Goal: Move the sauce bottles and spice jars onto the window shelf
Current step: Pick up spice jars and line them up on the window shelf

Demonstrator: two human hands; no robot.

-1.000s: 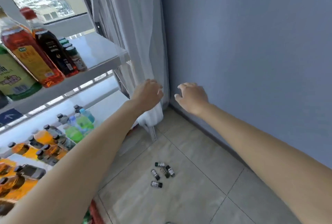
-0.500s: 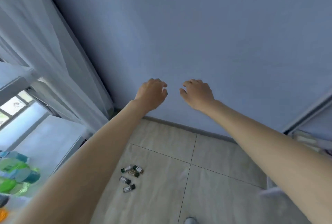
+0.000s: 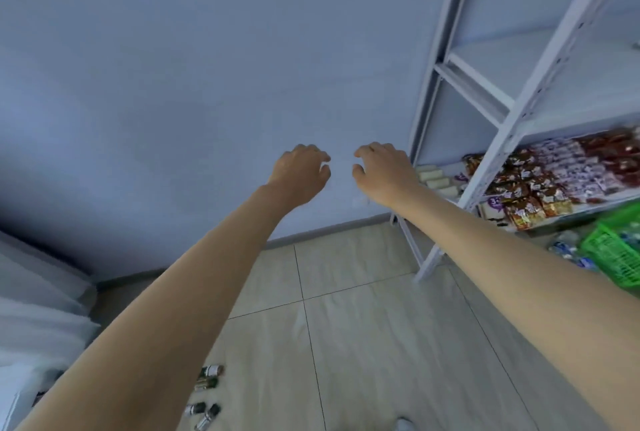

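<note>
Both arms are stretched forward at chest height in front of a blue-grey wall. My left hand (image 3: 300, 172) and my right hand (image 3: 380, 171) hang side by side, fingers loosely curled and apart, with nothing in them. Several small spice jars (image 3: 207, 392) with dark caps lie on the tiled floor at the bottom left, partly hidden behind my left forearm. The window shelf and the sauce bottles are out of view.
A white metal rack (image 3: 495, 112) stands at the right, its lower shelf packed with snack packets (image 3: 540, 185). A green basket (image 3: 620, 254) sits at the right edge. White curtain fabric (image 3: 38, 320) bunches at the lower left. Beige floor tiles (image 3: 363, 344) lie ahead.
The view has swung right: the window shelf, bottles and most of the curtain left the frame, and the white rack came in at the right. Both hands stayed empty and side by side.
</note>
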